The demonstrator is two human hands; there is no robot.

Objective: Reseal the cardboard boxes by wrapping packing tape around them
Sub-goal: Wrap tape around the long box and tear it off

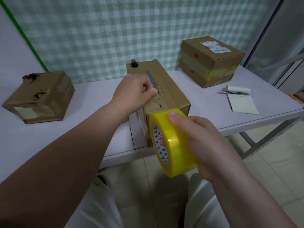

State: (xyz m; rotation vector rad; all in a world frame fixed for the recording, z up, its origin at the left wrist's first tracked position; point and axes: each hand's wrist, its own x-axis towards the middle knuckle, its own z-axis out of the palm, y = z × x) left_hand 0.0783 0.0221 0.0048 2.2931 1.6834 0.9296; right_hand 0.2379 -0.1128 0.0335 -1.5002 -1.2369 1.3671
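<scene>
A yellow tape roll point(172, 142) is held at the near end of the middle box point(166, 89) on the table point(92, 140).

The box's long axis runs away from the viewer, with its near end at the table's front edge. Blue print along its top is partly covered and cannot be read in full. The left hand point(133, 92) is curled on the top, fingertips pinched at torn brown tape. The roll is gripped by the right hand point(202, 142), thumb on the rim and fingers in the core, just in front of the box, hole facing left. A white barcode label is seen on the right box point(212, 61).
</scene>
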